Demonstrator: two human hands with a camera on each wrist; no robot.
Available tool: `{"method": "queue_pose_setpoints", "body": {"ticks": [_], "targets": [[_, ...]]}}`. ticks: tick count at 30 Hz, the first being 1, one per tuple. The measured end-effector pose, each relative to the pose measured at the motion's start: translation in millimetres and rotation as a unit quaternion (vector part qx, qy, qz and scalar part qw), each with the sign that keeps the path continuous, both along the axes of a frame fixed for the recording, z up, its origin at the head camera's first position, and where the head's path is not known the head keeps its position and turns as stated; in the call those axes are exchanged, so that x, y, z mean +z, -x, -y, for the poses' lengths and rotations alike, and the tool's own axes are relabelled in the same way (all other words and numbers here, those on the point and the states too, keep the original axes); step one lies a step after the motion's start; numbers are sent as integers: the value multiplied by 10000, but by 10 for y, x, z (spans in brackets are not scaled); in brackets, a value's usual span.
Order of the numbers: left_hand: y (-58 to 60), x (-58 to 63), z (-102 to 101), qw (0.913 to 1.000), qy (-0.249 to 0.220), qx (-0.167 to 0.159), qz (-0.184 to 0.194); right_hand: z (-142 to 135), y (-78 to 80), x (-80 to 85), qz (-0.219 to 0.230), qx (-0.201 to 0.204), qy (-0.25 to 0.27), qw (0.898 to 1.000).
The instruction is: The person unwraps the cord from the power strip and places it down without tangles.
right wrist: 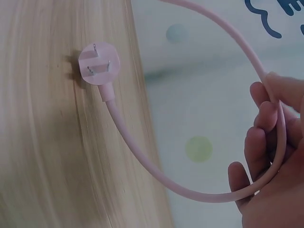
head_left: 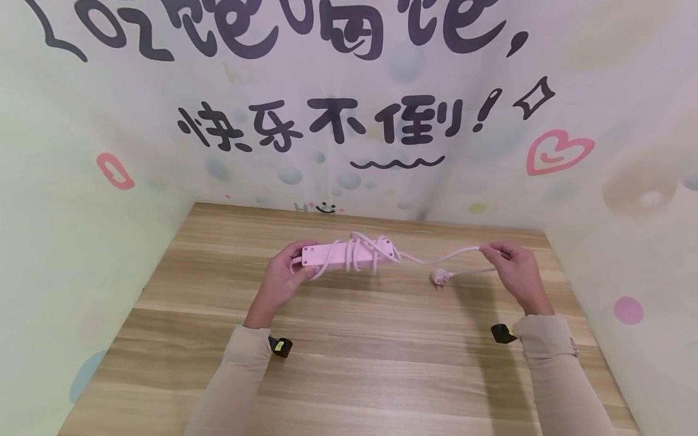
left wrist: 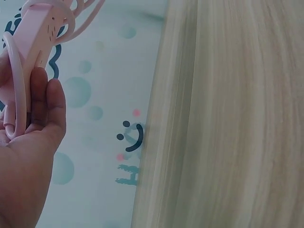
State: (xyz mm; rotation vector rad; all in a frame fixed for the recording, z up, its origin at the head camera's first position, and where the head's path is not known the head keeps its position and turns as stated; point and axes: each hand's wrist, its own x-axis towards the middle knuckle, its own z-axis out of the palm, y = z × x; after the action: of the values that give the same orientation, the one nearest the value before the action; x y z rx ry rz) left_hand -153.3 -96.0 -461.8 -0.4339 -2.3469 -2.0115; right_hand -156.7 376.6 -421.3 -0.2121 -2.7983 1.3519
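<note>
Your right hand pinches a pink cord, its three-pronged plug hanging free between your hands. Your left hand grips one end of the slim, pale pink power strip, raised above the wood-grain tabletop and loosely wrapped in cord loops. Beyond rises a white wall with black lettering.

Pale pink covers the power strip, its cord and, at four o'clock from the strip, the plug. The bench has light-brown, streaky wood grain. Toward twelve o'clock, the whitish backdrop bears black lettering and bluish dots; at two o'clock, a coral-pink heart outline. Both sleeves are plain beige.
</note>
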Motion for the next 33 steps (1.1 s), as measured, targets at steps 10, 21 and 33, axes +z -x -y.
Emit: {"method": "queue_pose_setpoints", "body": {"ticks": [10, 21, 33], "targets": [[-7, 2, 9, 9999, -42, 93, 84, 45, -30, 75, 118, 192, 4, 9997], [-2, -1, 23, 9999, -4, 143, -46, 55, -35, 44, -69, 361, -228, 9991], [-15, -1, 3, 9999, 8, 162, -51, 51, -77, 38, -315, 300, -447, 9981]]}}
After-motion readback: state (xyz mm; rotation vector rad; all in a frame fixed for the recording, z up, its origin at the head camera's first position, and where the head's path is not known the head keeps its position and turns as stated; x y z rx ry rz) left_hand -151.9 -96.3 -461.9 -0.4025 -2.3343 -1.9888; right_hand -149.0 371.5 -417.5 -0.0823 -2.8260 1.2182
